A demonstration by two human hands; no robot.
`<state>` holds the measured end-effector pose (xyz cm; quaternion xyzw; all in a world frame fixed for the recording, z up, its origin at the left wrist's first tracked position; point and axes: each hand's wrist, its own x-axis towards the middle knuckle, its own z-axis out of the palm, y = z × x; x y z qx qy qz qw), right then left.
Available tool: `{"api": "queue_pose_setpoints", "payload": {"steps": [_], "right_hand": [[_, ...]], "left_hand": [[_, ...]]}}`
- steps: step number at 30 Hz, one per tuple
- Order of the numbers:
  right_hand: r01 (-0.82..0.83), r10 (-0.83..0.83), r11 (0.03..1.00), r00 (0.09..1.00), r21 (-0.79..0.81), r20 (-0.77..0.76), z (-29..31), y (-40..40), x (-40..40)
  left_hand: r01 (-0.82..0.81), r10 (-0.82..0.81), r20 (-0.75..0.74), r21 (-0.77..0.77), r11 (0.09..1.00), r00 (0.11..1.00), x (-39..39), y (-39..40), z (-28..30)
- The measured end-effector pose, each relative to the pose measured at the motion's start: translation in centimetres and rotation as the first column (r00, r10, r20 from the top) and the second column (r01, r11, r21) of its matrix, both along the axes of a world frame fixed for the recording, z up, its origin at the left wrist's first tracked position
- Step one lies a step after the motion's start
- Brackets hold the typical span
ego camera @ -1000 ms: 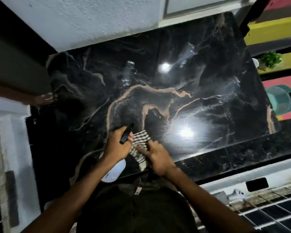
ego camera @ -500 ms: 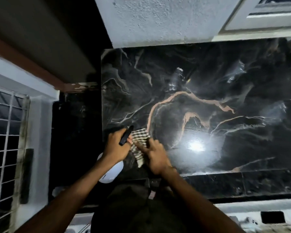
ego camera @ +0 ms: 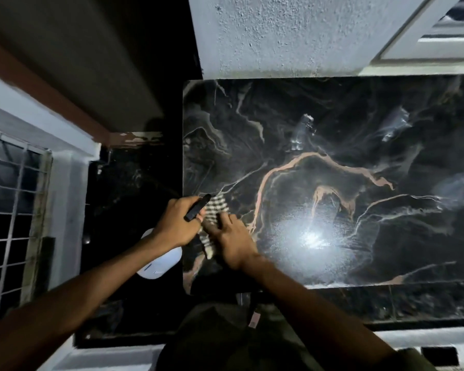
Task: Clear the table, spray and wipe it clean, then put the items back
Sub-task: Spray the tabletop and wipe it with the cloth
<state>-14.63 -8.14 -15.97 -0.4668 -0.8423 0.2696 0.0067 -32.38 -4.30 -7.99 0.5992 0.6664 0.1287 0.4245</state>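
One table [ego camera: 332,124], black marble top with tan and white veining, its left edge and near edge both in view, far edge against a textured white wall [ego camera: 279,33]. One spray bottle [ego camera: 161,261], white body, black trigger head; held by the left hand [ego camera: 176,224], which is wrapped around the neck, just off the table's near-left corner; long axis runs from the white base nearest the person up and rightward to the black nozzle, which points toward the tabletop. One checked cloth [ego camera: 214,210], black-and-white, bunched, lying at the table's left edge, pressed under the right hand [ego camera: 232,242], fingers spread flat on it. The two hands sit close together, nearly touching. Tabletop to the right of the cloth is bare, with a bright glare patch. One barred window grille [ego camera: 8,210] at far left.
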Motion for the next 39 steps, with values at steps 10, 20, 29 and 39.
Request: {"api": "queue_pose_setpoints", "payload": {"steps": [10, 20, 29, 39], "right_hand": [[0.607, -0.613, 0.789, 0.787, 0.094, 0.068, -0.7, 10.6, 10.4], [0.018, -0.02, 0.999, 0.998, 0.042, 0.056, 0.1, -0.8, 9.9], [0.431, -0.432, 0.901, 0.885, 0.044, 0.172, 0.6, 1.7, 23.3], [0.886, -0.889, 0.447, 0.455, 0.127, -0.049, -1.3, 11.8, 30.3]], "left_hand": [[-0.174, 0.175, 0.009, -0.027, 0.984, 0.985, 1.9, 0.3, 0.2], [-0.146, 0.143, -0.052, -0.062, 0.987, 0.988, 6.8, 3.0, 0.4], [0.096, -0.098, -0.077, -0.029, 0.995, 0.992, 16.3, 8.8, 1.6], [0.033, -0.031, 0.027, -0.079, 0.996, 0.999, 18.1, 13.7, 0.7]]}}
